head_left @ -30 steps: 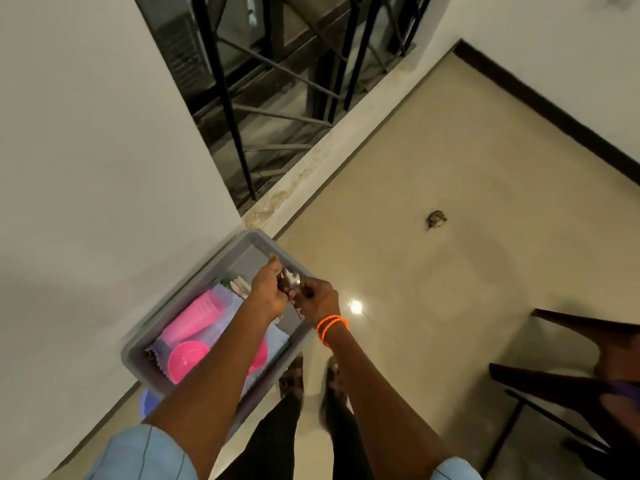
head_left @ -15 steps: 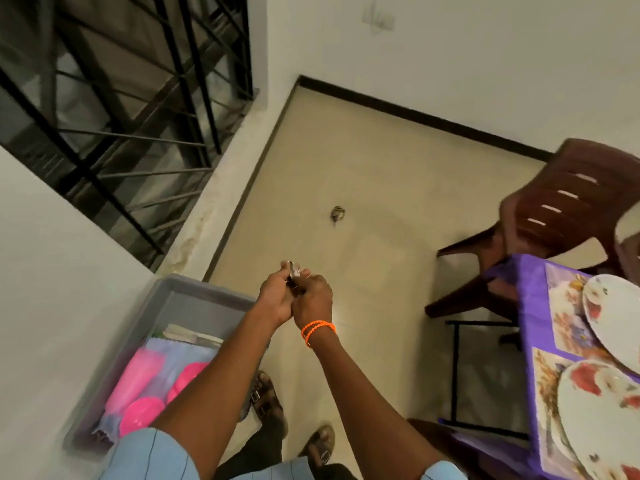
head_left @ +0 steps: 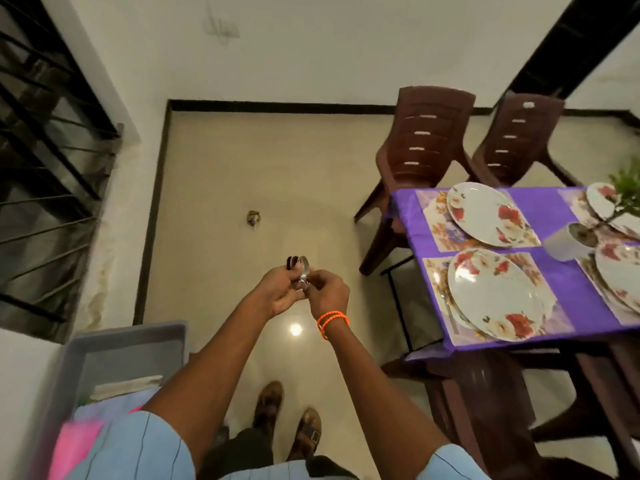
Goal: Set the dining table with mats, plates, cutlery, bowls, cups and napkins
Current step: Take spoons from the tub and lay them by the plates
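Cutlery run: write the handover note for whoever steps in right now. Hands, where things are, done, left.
Left hand and right hand both grip a bunch of spoons over the floor, short of the table.
Bin at lower left holds a white folded item and pink things; the rest is blurred.
Done: mats down, a plate on each in view.
Left: lay the spoons and any other cutlery, then bowls, cups, napkins. None of these shows on the table yet.
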